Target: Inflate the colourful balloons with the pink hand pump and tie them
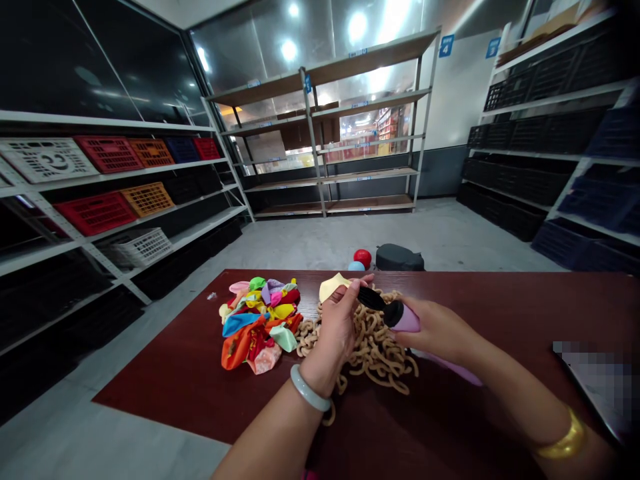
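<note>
My left hand (343,320) is pinched on a pale yellow limp piece (333,287), and its fingertips meet the tip of a black ribbed head. That head belongs to a lilac tool (407,319) which my right hand (435,327) grips around the body. Its exact kind I cannot make out. Under and between both hands lies a heap of beige, curled, rope-like strands (383,357). To the left is a pile of colourful limp pieces (260,320) in orange, yellow, blue, green and pink. A lilac strip (463,373) shows below my right forearm.
A dark red table (185,380) carries everything, with a flat dark-edged device (595,387) at its right. Beyond its far edge are a red ball-like object (363,258) and a dark grey bag-like item (399,257). Shelves with crates (103,212) line the sides.
</note>
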The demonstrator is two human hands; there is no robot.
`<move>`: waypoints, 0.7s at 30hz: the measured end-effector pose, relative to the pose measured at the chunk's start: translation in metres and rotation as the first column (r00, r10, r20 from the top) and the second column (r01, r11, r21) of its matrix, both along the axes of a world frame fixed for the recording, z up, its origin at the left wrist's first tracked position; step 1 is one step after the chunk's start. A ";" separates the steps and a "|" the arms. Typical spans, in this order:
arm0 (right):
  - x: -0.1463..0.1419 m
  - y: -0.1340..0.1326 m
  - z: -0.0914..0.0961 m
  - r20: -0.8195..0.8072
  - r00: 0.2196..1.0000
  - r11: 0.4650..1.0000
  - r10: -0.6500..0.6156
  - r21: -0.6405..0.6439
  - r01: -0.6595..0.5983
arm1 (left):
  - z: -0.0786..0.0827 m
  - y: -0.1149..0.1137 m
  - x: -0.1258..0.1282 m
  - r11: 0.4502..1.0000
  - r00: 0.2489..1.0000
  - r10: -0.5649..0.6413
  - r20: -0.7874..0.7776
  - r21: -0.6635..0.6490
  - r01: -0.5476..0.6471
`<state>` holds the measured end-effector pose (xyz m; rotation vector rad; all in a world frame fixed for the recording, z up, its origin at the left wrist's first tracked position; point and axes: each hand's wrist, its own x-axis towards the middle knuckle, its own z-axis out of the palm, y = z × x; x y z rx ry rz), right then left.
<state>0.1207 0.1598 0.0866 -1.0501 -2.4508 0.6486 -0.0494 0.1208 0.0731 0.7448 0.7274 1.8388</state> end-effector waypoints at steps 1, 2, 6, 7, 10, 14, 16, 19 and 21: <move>0.000 0.000 -0.002 0.023 1.000 1.000 -0.011 0.018 0.011 | -0.001 0.000 0.000 1.000 0.999 0.010 -0.030 -0.023 -0.011; -0.001 0.000 -0.005 0.050 0.998 0.999 -0.024 0.042 0.022 | -0.001 0.000 -0.001 0.999 0.998 0.019 -0.066 -0.042 -0.022; -0.005 -0.003 -0.011 0.166 0.977 0.967 -0.133 0.237 0.091 | -0.001 0.000 -0.006 0.993 0.975 0.040 -0.220 -0.102 -0.064; -0.006 -0.003 -0.012 0.186 0.968 0.951 -0.171 0.288 0.113 | 0.000 0.000 -0.007 0.992 0.972 0.022 -0.233 -0.116 -0.051; -0.008 -0.005 -0.013 0.196 0.953 0.919 -0.231 0.366 0.147 | 0.005 -0.003 -0.009 0.995 0.978 -0.050 -0.200 -0.099 0.030; -0.009 -0.007 -0.012 0.169 0.964 0.921 -0.207 0.367 0.133 | 0.008 -0.006 -0.011 0.999 0.993 -0.040 -0.115 -0.023 0.038; -0.010 -0.009 -0.011 0.163 0.968 0.929 -0.190 0.349 0.123 | 0.008 -0.005 -0.011 1.000 0.994 -0.017 -0.108 -0.010 0.016; -0.011 -0.012 -0.008 0.148 0.977 0.949 -0.156 0.298 0.106 | 0.006 -0.001 -0.010 0.999 0.987 0.040 -0.157 -0.001 -0.041; -0.012 -0.014 -0.006 0.128 0.983 0.961 -0.134 0.260 0.097 | 0.006 0.002 -0.008 0.997 0.986 0.076 -0.149 0.011 -0.075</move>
